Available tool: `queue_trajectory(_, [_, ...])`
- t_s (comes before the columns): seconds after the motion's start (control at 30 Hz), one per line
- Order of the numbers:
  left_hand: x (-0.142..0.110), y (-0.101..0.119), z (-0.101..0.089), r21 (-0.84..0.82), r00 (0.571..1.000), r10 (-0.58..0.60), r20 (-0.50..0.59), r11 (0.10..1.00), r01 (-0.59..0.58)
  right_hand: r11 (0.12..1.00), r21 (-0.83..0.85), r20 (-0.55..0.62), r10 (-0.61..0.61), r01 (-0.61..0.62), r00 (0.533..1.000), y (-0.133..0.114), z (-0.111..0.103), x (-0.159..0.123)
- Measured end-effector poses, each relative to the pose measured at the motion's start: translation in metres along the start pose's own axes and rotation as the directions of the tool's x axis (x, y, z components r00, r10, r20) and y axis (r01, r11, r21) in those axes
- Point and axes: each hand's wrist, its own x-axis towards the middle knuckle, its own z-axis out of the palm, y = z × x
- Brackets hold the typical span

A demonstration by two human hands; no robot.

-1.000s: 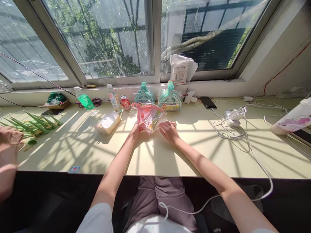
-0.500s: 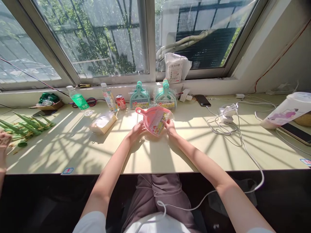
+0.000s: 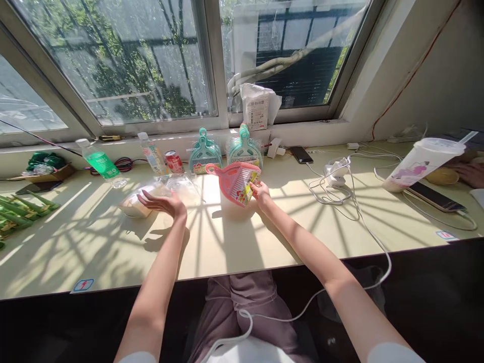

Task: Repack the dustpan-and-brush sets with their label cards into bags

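Note:
A pink dustpan (image 3: 230,184) with a small white-bristled brush and a printed label is held up above the table. My right hand (image 3: 260,194) grips its right edge, by the label. To the left, my left hand (image 3: 164,204) is open, fingers stretched out, in front of a pack of tissues (image 3: 132,204). A clear plastic bag (image 3: 187,191) lies just behind that hand; whether they touch I cannot tell. Teal dustpan sets in clear wrapping stand against the sill, one stack on the left (image 3: 204,154) and another on the right (image 3: 245,148).
Along the back are a green-labelled bottle (image 3: 104,165), another bottle (image 3: 153,156), a red can (image 3: 174,162) and a phone (image 3: 301,155). White cables (image 3: 355,201) loop across the right side, near a lidded cup (image 3: 423,164). Another person's hand (image 3: 471,175) shows at far right.
My left hand has let go of the pink dustpan and moved left, opening. The clear bag now lies by the tissues. The dustpan stays in my right hand, and the view has shifted.

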Motion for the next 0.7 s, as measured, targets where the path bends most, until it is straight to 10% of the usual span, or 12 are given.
queue_trajectory(0.1, [-0.022, 0.01, 0.02, 0.313, 0.948, 0.257, -0.188, 0.93, -0.191, 0.999, 0.04, 0.008, -0.007, 0.006, 1.0, 0.003, 0.007, -0.005])
queue_trajectory(0.2, [-0.043, 0.013, 0.043, 0.155, 0.909, 0.389, 0.152, 0.899, -0.41, 0.999, 0.046, 0.027, 0.011, -0.012, 1.0, 0.007, 0.013, -0.01])
queue_trajectory(0.4, [-0.063, 0.0, 0.078, -0.225, 0.736, -0.071, 0.673, 0.929, 0.295, 0.998, -0.068, 0.123, -0.004, 0.013, 0.992, 0.014, 0.018, -0.009])
queue_trajectory(0.53, [-0.056, -0.004, 0.081, -0.216, 0.736, -0.171, 0.655, 0.891, 0.399, 0.984, -0.178, 0.135, 0.015, 0.009, 0.991, 0.007, 0.014, 0.0])
queue_trajectory(0.7, [-0.049, -0.004, 0.077, -0.325, 0.807, -0.129, 0.576, 0.87, 0.37, 0.955, -0.292, -0.269, -0.139, 0.057, 0.953, -0.021, -0.033, 0.021])
